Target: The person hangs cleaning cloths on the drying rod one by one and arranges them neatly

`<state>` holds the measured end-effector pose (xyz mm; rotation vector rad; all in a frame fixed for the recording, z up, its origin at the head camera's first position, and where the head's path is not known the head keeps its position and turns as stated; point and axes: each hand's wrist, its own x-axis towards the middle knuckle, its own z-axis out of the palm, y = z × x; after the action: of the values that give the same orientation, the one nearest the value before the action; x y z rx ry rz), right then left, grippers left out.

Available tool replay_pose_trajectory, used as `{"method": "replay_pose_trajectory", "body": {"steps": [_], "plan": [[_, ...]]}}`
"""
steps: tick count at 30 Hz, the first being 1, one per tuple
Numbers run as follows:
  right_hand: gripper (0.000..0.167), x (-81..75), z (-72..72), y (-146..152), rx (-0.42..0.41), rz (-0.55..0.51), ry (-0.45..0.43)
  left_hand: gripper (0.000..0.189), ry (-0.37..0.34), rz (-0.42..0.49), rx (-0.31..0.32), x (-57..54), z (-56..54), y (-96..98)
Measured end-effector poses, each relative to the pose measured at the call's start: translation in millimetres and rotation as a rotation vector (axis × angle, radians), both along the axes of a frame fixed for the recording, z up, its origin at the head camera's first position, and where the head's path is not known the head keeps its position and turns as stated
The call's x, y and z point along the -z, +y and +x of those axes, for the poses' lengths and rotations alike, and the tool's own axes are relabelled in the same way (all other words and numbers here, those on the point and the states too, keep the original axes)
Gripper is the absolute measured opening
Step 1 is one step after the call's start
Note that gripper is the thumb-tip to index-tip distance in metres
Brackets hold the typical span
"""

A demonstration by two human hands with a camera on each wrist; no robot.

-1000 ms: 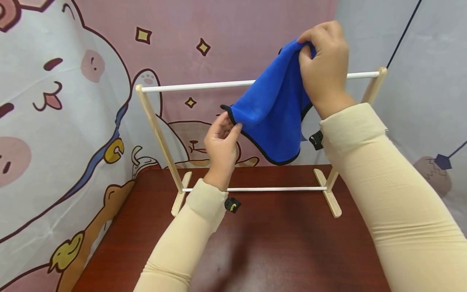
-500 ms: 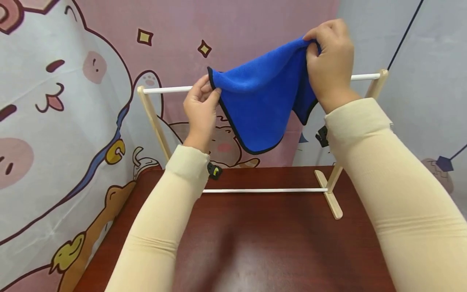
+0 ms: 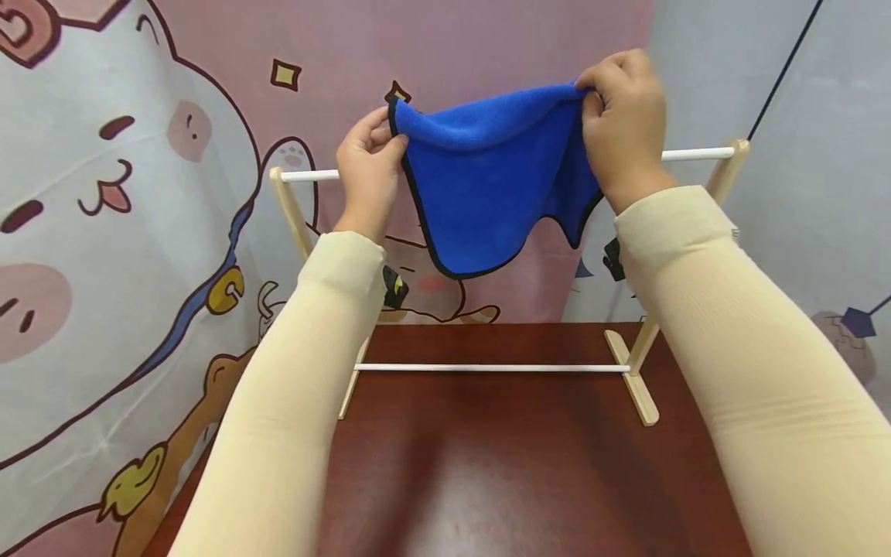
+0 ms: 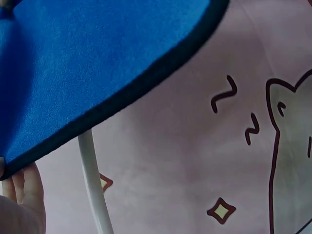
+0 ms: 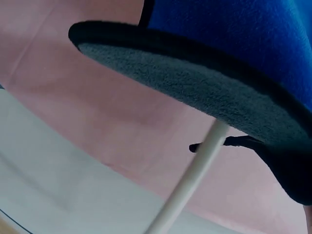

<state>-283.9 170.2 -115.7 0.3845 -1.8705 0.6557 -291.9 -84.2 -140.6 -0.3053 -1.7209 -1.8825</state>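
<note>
A blue towel (image 3: pixel 487 174) with black edging is stretched between both hands. My left hand (image 3: pixel 365 166) pinches its upper left corner between thumb and fingers. My right hand (image 3: pixel 624 124) grips the gathered upper right part, where folds hang down. In the head view the towel overlaps the middle of the white top rod (image 3: pixel 696 155) of a small wooden rack. The right wrist view shows the towel's grey underside (image 5: pixel 195 87) above the rod (image 5: pixel 187 180). In the left wrist view only some fingertips (image 4: pixel 31 187) show at the towel's black edge.
The rack's right upright (image 3: pixel 727 174) and foot (image 3: pixel 632 379) stand on a reddish-brown table (image 3: pixel 501 464). A lower white rod (image 3: pixel 487 368) joins the feet. Behind is a pink backdrop (image 3: pixel 487 39) with cartoon figures, and a grey-white sheet (image 3: pixel 800 193) is at the right.
My left hand has moved up and to the left, drawing the towel's left corner out and spreading it wider. My right hand has stayed nearly in place, gripping the other end.
</note>
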Motion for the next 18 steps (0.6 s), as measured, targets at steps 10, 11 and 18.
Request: {"method": "replay_pose_trajectory", "body": {"steps": [10,11,18], "plan": [[0.023,19.5,-19.4,0.2,0.023,0.046,-0.110,0.033,-0.094,-0.020,-0.081,9.0,-11.7,-10.3],[0.023,20.3,-20.6,0.2,0.024,0.048,-0.127,0.033,-0.103,-0.021,-0.084,9.8,-12.6,-10.9],[0.021,20.1,-27.4,-1.5,0.015,0.066,-0.264,0.034,-0.143,-0.055,-0.129,9.2,-17.4,-17.5]]}}
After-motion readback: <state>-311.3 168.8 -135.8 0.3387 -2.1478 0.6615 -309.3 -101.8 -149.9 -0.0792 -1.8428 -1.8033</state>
